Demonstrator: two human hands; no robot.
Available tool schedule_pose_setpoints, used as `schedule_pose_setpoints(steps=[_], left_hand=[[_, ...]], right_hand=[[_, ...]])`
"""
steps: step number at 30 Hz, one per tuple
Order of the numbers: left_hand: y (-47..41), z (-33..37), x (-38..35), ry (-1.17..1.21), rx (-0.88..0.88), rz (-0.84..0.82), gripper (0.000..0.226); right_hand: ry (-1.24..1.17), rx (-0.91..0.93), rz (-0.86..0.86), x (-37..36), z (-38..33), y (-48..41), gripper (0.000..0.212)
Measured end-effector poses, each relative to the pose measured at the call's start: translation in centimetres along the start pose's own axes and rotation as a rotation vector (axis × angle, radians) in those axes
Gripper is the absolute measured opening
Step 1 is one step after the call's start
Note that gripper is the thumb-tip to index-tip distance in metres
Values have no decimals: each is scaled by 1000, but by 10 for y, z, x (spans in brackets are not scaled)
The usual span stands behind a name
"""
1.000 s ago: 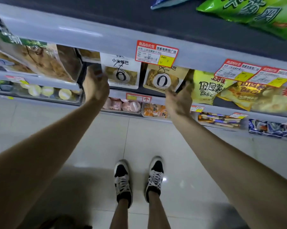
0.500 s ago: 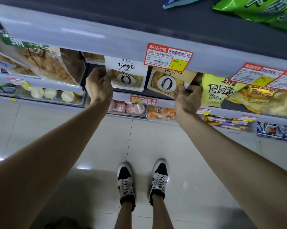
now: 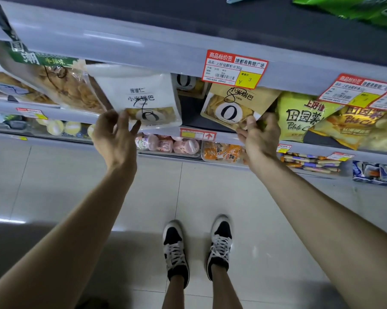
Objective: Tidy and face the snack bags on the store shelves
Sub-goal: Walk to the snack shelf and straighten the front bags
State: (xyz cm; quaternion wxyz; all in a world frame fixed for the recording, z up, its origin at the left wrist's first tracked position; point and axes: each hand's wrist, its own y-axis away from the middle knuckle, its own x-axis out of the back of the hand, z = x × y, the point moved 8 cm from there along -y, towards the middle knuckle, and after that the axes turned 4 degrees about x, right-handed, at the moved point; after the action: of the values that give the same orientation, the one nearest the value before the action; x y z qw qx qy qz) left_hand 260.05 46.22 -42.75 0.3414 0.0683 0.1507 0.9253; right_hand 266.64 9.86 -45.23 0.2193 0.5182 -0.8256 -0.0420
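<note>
Grey store shelf (image 3: 227,137): 2 millet-crisp bags stood at front edge. White bag (image 3: 141,92) lower edge pinched by left hand (image 3: 114,134); tan bag (image 3: 232,103), tilted, lower corner clamped by right hand (image 3: 259,137). Facing step judged underway; next, tan bag to be squared upright, label forward.

The left hand (image 3: 114,136) pinches the lower left corner of a white bag (image 3: 141,94) at 11 o'clock, thumb and fingertips closed on its bottom edge. The right hand (image 3: 260,136) grips the lower right corner of a tan bag (image 3: 232,105) at 1 o'clock; that bag sits tilted. Each bag shows a large "0". A red price tag (image 3: 234,69) on the upper shelf lip (image 3: 99,41) covers the tan bag's top. A yellow chip bag (image 3: 299,117) lies just beside it at 2 o'clock, and a clear bag (image 3: 61,85) sits at 10 o'clock. Two shoes (image 3: 175,248) stand on the tiled floor (image 3: 54,175) at 6 o'clock.
</note>
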Motion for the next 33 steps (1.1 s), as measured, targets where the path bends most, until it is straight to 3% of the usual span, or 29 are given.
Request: schedule_pose_setpoints(steps=[2,9,14,20,25,33], left_hand=[[-2,2,19,6,-6,17,12],[-9,12,74,1,15,48,18],[-7,14,89,-18,21,24,13],[14,6,81,-53,67,-4,11],[36,1,50,-122,67,-89,11],[78,-3,-28,-179,4,-211,6]], right_hand=[[4,12,-44,-7,-2,4,9],[21,46,-170,-62,-20,17,30],[53,46,-252,-105,-27,30,22],[43,-26,-233,-121,-22,30,17],[-4,-101,-259,-99,-24,31,17],[-94,-223,-83,11,-4,34,19]])
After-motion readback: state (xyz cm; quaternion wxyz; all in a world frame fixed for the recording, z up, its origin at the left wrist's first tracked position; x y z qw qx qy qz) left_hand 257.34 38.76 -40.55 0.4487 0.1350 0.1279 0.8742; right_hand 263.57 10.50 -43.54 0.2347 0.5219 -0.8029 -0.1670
